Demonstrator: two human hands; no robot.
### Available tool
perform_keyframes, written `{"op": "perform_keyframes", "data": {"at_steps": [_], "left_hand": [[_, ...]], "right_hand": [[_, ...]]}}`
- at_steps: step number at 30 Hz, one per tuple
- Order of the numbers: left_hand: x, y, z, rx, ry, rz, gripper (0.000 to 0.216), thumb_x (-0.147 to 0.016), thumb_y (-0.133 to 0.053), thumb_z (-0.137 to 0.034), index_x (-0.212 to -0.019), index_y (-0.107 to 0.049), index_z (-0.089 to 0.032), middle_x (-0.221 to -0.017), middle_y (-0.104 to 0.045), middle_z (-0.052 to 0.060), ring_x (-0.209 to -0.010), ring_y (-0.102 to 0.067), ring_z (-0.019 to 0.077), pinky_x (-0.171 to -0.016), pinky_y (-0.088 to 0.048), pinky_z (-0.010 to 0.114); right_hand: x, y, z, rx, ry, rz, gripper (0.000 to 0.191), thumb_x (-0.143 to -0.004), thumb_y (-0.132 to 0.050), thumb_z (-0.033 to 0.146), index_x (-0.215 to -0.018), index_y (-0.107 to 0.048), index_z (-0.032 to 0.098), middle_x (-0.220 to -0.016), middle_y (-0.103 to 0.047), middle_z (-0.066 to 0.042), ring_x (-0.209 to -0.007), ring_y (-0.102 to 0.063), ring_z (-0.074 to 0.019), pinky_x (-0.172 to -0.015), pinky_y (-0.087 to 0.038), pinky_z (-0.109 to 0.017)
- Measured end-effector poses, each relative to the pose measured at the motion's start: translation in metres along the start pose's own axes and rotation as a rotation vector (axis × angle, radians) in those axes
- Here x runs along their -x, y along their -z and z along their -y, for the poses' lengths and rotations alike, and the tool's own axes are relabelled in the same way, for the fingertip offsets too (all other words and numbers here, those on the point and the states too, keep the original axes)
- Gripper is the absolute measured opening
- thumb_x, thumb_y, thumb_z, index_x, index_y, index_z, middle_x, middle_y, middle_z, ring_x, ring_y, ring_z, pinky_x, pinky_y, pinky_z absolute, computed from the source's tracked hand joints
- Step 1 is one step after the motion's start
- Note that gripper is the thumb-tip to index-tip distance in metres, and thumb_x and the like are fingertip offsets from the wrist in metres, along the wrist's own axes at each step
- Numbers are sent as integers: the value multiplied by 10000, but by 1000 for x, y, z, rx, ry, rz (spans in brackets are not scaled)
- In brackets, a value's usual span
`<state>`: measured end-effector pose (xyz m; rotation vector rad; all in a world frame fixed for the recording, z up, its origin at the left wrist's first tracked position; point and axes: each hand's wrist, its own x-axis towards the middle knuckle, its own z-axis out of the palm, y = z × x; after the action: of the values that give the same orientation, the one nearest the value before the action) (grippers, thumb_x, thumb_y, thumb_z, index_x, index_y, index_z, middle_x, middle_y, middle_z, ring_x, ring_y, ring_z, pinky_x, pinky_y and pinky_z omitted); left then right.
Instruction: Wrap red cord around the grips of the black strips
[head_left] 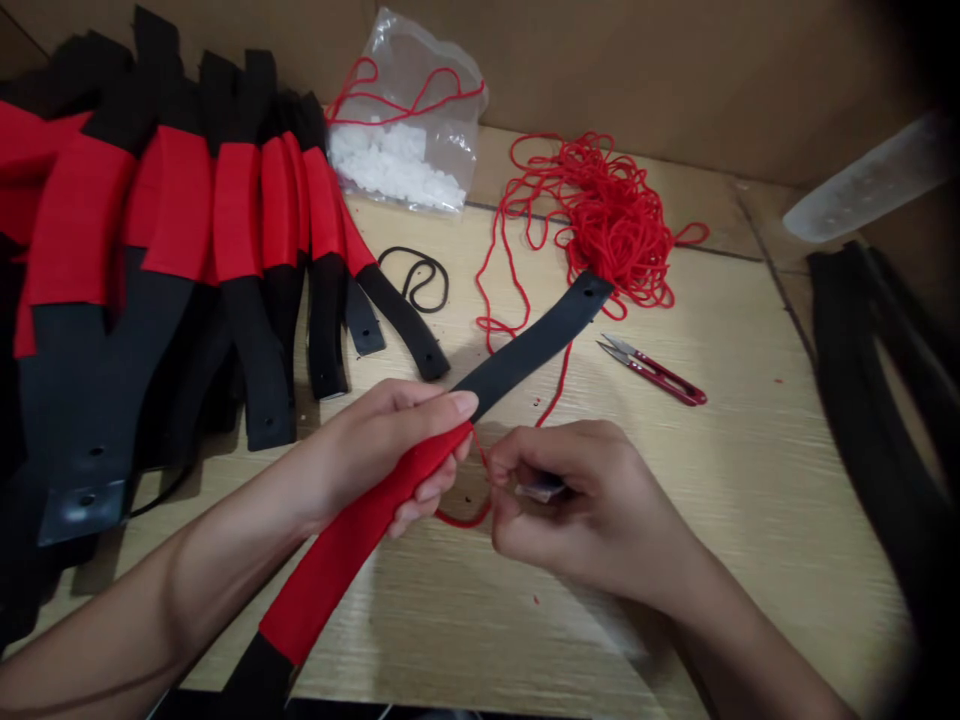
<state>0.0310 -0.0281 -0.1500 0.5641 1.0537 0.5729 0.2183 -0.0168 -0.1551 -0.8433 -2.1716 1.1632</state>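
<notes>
My left hand [409, 450] is closed around a black strap [536, 345] with a red fabric sleeve [330, 560], thumb on top near the sleeve's upper edge. The strap slants from lower left to upper right, and its far end has a small hole. Just right of the sleeve, my right hand [585, 500] pinches a red cord [481, 455] that runs to the sleeve's edge. Something small, shiny and dark shows inside the curled right fingers; I cannot make out its kind. A loop of the cord hangs below, between the hands.
A pile of black straps with red sleeves [240, 220] fills the left side. Behind are a clear bag of white pieces [405, 150], a tangle of red cord [615, 220] and a black cord loop [420, 280]. Thread snips [652, 370] lie at right, near more black straps [862, 350].
</notes>
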Motion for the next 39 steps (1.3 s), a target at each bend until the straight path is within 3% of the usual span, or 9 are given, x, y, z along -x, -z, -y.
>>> {"op": "perform_keyframes", "data": {"at_steps": [8, 15, 21, 24, 27, 31, 34, 36, 39], "left_hand": [[-2, 0, 0, -4, 0, 22, 376, -871, -581, -416, -603, -529, -157, -408, -472, -26, -300, -400, 71, -269, -335, 146], [-1, -1, 1, -8, 18, 14, 373, -879, -562, -436, -633, -546, -156, -413, -474, -20, -301, -395, 73, -268, -334, 149], [2, 1, -1, 20, 15, 26, 387, -882, -547, -450, -638, -560, -150, -401, -465, -17, -294, -395, 76, -270, -341, 154], [3, 1, -2, 14, 22, 20, 385, -875, -556, -458, -644, -558, -151, -405, -471, -16, -294, -404, 78, -270, -346, 156], [2, 0, -3, 11, 27, 15, 384, -867, -565, -471, -650, -550, -154, -400, -466, -22, -289, -394, 74, -262, -332, 146], [3, -3, -3, 10, 16, 6, 378, -864, -565, -465, -644, -534, -159, -387, -457, -28, -280, -371, 68, -256, -320, 141], [4, -3, -2, -7, 6, -11, 375, -865, -562, -464, -646, -533, -161, -385, -460, -27, -278, -373, 70, -258, -322, 144], [4, -2, -3, -18, 1, -22, 379, -861, -566, -475, -653, -534, -161, -390, -465, -28, -281, -380, 71, -261, -322, 146], [5, -1, -4, -37, -31, -10, 378, -857, -578, -478, -657, -531, -160, -403, -474, -30, -292, -390, 68, -269, -324, 143]], "right_hand": [[-2, 4, 3, -111, -21, 133, 228, -589, -530, -29, -636, -446, 177, -577, -346, 99, -469, -225, -29, -440, -245, -158], [-1, 12, 5, -38, -82, 200, 141, -598, -543, 34, -618, -503, 168, -517, -322, 103, -445, -270, -33, -441, -257, -167], [-7, 33, -6, 341, -131, 133, 82, -687, -523, 141, -684, -604, 157, -541, -483, 45, -481, -412, -83, -496, -306, -227], [-11, 34, -16, 602, -190, 123, 174, -738, -522, 141, -812, -679, 135, -687, -635, -36, -598, -557, -155, -572, -379, -272], [-12, 29, -24, 690, -164, 138, 279, -775, -510, 94, -979, -699, 117, -892, -699, -102, -813, -652, -227, -706, -459, -314], [-11, 25, -25, 681, -44, 95, 318, -828, -506, 92, -1063, -715, 140, -1073, -692, -121, -980, -657, -258, -818, -492, -342], [-12, 30, -25, 623, -17, 81, 353, -788, -509, 59, -1045, -728, 161, -1114, -681, -113, -1007, -648, -250, -850, -500, -343], [-11, 40, -26, 618, -53, 17, 321, -776, -510, 57, -984, -731, 161, -1056, -691, -107, -975, -647, -247, -851, -502, -354], [-8, 61, -34, 733, -236, -221, 225, -777, -549, 114, -929, -714, 131, -953, -696, -128, -911, -648, -274, -824, -500, -390]]}}
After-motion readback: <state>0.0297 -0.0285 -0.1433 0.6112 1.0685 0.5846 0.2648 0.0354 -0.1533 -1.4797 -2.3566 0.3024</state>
